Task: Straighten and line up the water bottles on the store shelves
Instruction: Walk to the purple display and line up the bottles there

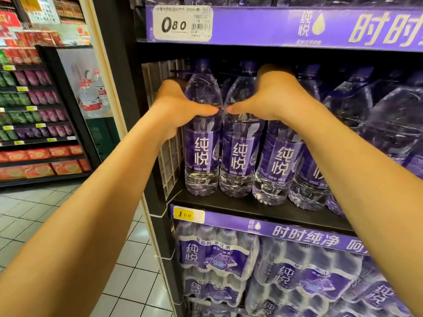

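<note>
Clear water bottles with purple labels and purple caps stand in a row on the black middle shelf (229, 205). My left hand (176, 104) grips the upper part of the leftmost bottle (202, 154), thumb across its front, fingers hidden behind it. My right hand (272, 97) grips the second bottle (239, 156) at the same height, thumb pointing left. The two thumbs almost meet. Both bottles stand upright, labels facing me. A third bottle (280, 165) and a fourth stand to the right, partly behind my right forearm.
Larger purple-handled jugs (389, 124) fill the shelf's right side. Shrink-wrapped bottle packs (219, 255) sit on the shelf below. A white wire divider (169, 161) closes the shelf's left end. A tiled aisle and snack shelves (39, 124) lie to the left.
</note>
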Demonstrator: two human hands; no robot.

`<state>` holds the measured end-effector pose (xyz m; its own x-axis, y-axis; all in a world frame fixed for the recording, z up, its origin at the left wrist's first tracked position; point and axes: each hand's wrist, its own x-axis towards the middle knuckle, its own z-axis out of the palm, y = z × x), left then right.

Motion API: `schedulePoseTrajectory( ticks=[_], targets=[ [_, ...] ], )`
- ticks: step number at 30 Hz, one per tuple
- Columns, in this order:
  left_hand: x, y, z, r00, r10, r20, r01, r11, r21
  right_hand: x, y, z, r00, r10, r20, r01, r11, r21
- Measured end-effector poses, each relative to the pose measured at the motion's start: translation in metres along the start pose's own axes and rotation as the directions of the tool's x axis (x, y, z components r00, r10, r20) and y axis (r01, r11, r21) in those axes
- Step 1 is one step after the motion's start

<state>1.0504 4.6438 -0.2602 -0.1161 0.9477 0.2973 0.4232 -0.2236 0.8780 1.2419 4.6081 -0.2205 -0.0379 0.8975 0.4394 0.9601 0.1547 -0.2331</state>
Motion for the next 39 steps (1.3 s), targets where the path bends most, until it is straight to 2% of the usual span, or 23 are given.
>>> schedulePoseTrajectory(
  ticks=[3,10,13,17,21,24,28,33,39],
  targets=[
    [0.004,0.003,-0.006,0.998,-0.017,0.065,0.018,1.000,-0.005,-0.001,-0.002,0.003,0.999,0.007,-0.042,-0.008,1.000,-0.024],
    [0.002,-0.002,-0.004,0.995,-0.061,0.082,0.068,0.994,-0.082,0.000,0.002,-0.001,0.999,0.026,-0.040,-0.027,0.999,-0.023],
    [-0.005,-0.006,0.004,0.999,-0.039,0.033,0.043,0.990,-0.136,-0.003,0.003,0.004,0.997,0.047,-0.067,-0.047,0.999,0.012],
    [-0.013,-0.014,0.009,0.993,0.058,-0.099,-0.068,0.993,-0.100,-0.011,0.002,0.012,0.998,-0.007,-0.068,0.007,1.000,-0.008],
    [-0.014,-0.017,0.008,0.985,0.141,-0.105,-0.152,0.982,-0.115,-0.014,0.005,0.018,0.997,0.004,-0.076,0.002,0.997,0.077],
    [-0.011,-0.017,0.007,0.987,0.123,-0.102,-0.134,0.986,-0.103,-0.015,0.005,0.017,0.993,0.004,-0.119,0.009,0.994,0.106],
    [-0.009,-0.016,0.006,0.989,0.086,-0.118,-0.098,0.991,-0.091,-0.014,0.000,0.010,0.987,0.006,-0.158,0.002,0.999,0.052],
    [-0.012,-0.014,0.005,0.990,0.076,-0.119,-0.089,0.990,-0.111,-0.013,-0.001,0.007,0.991,0.044,-0.124,-0.039,0.998,0.049],
    [-0.019,-0.013,0.006,0.982,0.123,-0.142,-0.136,0.987,-0.089,-0.021,0.001,0.017,0.982,0.034,-0.184,-0.016,0.995,0.097]
  ],
)
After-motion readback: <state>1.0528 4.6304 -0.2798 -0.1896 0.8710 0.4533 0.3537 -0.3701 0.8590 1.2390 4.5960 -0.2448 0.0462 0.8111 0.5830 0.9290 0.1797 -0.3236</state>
